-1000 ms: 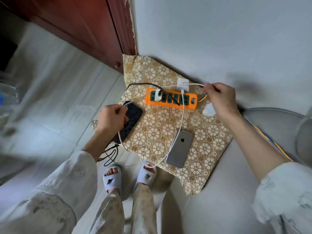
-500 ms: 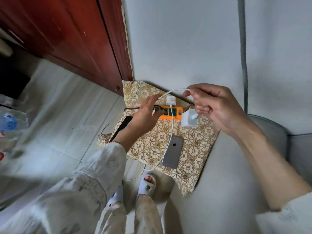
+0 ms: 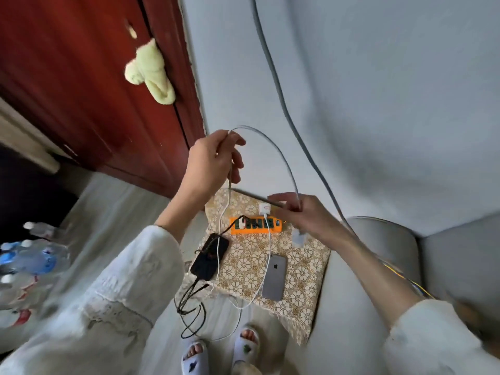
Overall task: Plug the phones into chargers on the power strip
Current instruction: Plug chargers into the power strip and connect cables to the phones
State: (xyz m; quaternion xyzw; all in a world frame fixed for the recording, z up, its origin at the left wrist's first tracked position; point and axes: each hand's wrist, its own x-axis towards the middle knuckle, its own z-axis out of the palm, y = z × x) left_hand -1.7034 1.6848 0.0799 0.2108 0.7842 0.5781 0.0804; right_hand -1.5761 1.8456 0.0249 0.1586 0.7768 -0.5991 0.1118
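An orange power strip (image 3: 255,232) lies on a gold patterned cloth (image 3: 297,266). A white charger (image 3: 265,208) sits plugged in it, its cable running to a grey phone (image 3: 274,277) lying face down. A black phone (image 3: 209,257) rests at the cloth's left edge with a black cable. My left hand (image 3: 211,163) is raised and pinches a white cable (image 3: 270,142) that arcs over to my right hand (image 3: 300,212). My right hand pinches the cable's other stretch above the strip. A second white charger block (image 3: 296,237) hangs blurred below my right hand.
A red wooden door (image 3: 94,90) with a yellow cloth (image 3: 150,74) on its handle stands at the left. A grey wall cable (image 3: 284,104) runs down to the right. Water bottles (image 3: 32,261) lie on the floor at left. A grey cushioned seat (image 3: 392,244) is at the right.
My left hand rose from the power strip and took hold of the white cable, lifting it into a loop. My right hand dropped lower toward the strip. The camera tilted up.
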